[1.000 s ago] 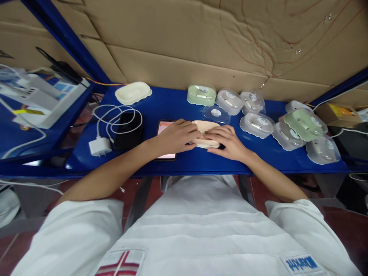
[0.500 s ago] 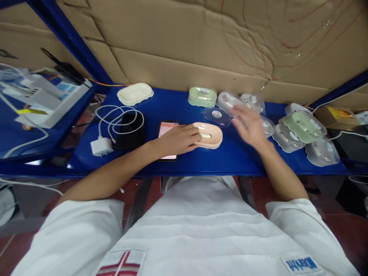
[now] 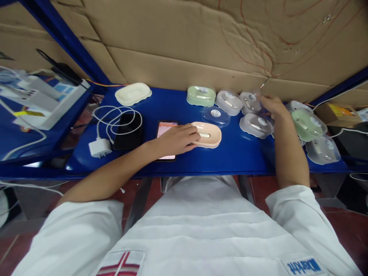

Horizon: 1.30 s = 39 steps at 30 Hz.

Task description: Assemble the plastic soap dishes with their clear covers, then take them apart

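Note:
My left hand point(image 3: 184, 137) is closed on the left end of a peach oval dish point(image 3: 215, 138), which has a short white stick across its middle. The dish rests on the blue table. At the back right, my right hand point(image 3: 273, 105) reaches with fingers apart to the right end of a clear-lidded grey box point(image 3: 249, 102); whether it grips the box is hard to see. A loose clear lid point(image 3: 215, 116) with a round sticker lies behind the peach dish. Around it are a lidded green box point(image 3: 201, 96) and more lidded grey boxes point(image 3: 257, 125), point(image 3: 229, 102).
Left of the dish lies a phone point(image 3: 164, 132), partly under my left forearm. Farther left are a black slab point(image 3: 128, 134), a white charger point(image 3: 99, 147) with coiled cable, and a cream dish point(image 3: 133, 94). More lidded boxes point(image 3: 309, 124) are stacked right. Cardboard point(image 3: 172, 57) stands behind.
My right hand has moved right and back, from above the middle boxes to the grey box at the back. My left hand has stayed on the peach dish.

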Each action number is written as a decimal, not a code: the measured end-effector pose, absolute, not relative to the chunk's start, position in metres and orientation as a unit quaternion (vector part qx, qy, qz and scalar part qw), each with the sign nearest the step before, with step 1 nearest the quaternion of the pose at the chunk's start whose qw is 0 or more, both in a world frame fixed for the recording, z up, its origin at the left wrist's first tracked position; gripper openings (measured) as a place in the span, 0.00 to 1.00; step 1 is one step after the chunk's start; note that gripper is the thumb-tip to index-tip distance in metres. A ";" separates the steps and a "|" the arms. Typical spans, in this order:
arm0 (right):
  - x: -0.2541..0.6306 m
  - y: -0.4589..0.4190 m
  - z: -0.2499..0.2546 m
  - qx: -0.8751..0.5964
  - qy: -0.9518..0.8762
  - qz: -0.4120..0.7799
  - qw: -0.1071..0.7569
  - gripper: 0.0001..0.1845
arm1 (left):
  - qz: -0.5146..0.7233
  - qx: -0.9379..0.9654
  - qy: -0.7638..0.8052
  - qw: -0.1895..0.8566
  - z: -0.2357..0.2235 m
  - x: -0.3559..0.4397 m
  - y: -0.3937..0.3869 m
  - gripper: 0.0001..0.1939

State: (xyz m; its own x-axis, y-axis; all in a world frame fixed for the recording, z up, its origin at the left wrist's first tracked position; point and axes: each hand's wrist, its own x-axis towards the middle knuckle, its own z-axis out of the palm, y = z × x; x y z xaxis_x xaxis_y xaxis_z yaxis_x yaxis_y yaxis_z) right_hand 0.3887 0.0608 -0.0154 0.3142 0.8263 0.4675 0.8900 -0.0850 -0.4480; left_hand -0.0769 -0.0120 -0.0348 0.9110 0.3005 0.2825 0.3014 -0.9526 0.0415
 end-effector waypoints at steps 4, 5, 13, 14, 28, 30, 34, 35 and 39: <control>0.349 0.031 0.001 -0.695 -0.602 -0.107 0.378 0.36 | -0.163 -0.974 -0.158 -0.012 -0.030 -0.083 -0.009 0.08; 0.332 0.019 0.002 -0.656 -0.643 -0.113 0.379 0.38 | -0.177 -0.970 -0.169 -0.010 -0.027 -0.085 -0.008 0.10; 0.211 -0.054 -0.029 -0.372 -0.893 0.084 0.240 0.36 | -0.250 -0.954 -0.162 -0.044 -0.017 -0.093 -0.002 0.23; 0.208 -0.056 -0.032 -0.368 -0.896 0.097 0.228 0.35 | -0.242 -0.956 -0.161 -0.042 -0.020 -0.093 -0.001 0.22; 0.202 -0.057 -0.045 -0.367 -0.916 0.038 0.158 0.38 | -0.178 -0.964 -0.194 -0.031 -0.031 -0.089 0.001 0.24; 0.201 -0.057 -0.048 -0.373 -0.913 0.033 0.162 0.37 | -0.175 -0.966 -0.189 -0.032 -0.031 -0.089 0.001 0.25; 0.200 -0.058 -0.055 -0.372 -0.913 0.016 0.165 0.35 | -0.162 -0.970 -0.178 -0.013 -0.031 -0.089 0.002 0.25; 0.200 -0.058 -0.056 -0.372 -0.913 0.014 0.165 0.34 | -0.160 -0.971 -0.175 -0.005 -0.031 -0.088 0.001 0.25; 0.200 -0.054 -0.057 -0.370 -0.914 0.025 0.166 0.35 | -0.153 -0.972 -0.178 0.008 -0.029 -0.086 0.000 0.24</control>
